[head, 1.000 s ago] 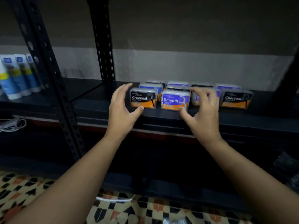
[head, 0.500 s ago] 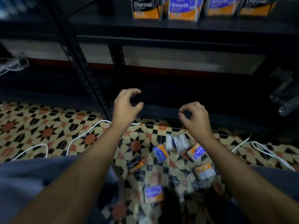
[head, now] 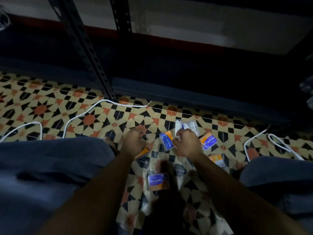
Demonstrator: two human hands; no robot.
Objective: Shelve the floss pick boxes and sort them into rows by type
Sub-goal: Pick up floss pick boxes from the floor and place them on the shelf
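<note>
Several floss pick boxes lie scattered on the patterned floor tiles. My left hand [head: 133, 143] has its fingers curled over a box whose orange edge [head: 143, 153] shows under its heel. My right hand [head: 186, 144] pinches the near end of a clear box [head: 177, 128]. Another clear box [head: 193, 127] lies beside that one. A blue "Round" box [head: 166, 141] sits between my hands. One "Smooth" box [head: 208, 140] lies right of my right hand, another "Smooth" box [head: 158, 181] lies between my forearms, and an orange box [head: 218, 159] shows by my right wrist.
The dark shelf unit's bottom rail [head: 186, 92] and slotted post [head: 88, 53] stand just beyond the boxes. White cables [head: 84, 114] trail over the floor on the left, and a white cable [head: 279, 143] on the right. My knees [head: 50, 167] in blue trousers flank the boxes.
My view dropped from the shelf with its rows of boxes down to the floor. Both hands left the shelved boxes, came down and closed over boxes on the tiles.
</note>
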